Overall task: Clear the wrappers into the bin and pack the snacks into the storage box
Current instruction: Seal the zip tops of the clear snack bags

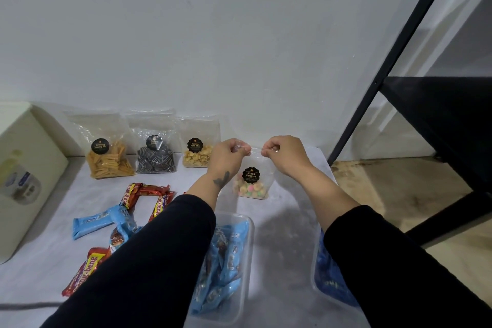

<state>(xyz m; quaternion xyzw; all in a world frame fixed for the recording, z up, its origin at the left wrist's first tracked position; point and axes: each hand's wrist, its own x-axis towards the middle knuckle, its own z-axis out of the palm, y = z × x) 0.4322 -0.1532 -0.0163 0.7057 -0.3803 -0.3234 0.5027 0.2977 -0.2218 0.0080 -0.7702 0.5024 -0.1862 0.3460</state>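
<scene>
Snacks and where they stand, read left to right from the grip.

Far left of the grip: cream bin (26, 167), upright at the table edge. No loose wrappers that I can pick out.

Left of the grip, against the wall: three clear bags in a row, yellow sticks (110, 159), dark spirals (155, 159), pale nuts (195, 157). All upright, untouched, not yet packed.

Below-left of the grip: red bars (149, 194) and blue bars (98, 222) loose on the white table (287, 223), some hidden under the left sleeve. Still to pack.

At the grip: left hand (229, 153) and right hand (283, 153) each pinch a top corner of the biscuit bag (253, 181), fingers curled on the plastic edge. Bag hangs upright between them, its bottom at or just above the table; contact unclear. Coloured biscuits sit in its lower half. Judgement: the top is being sealed or opened; cannot tell which.

Below the grip, toward the wearer: clear storage box (245, 223), partly filled with blue bars. To its right a second clear tub (315, 269) with something blue in it, mostly hidden by the right sleeve.

Right of the grip: black shelf frame (399, 48), on the floor.

Progress, as a judgement: packing begun, roughly part done. All four bags and the loose bars remain.
</scene>
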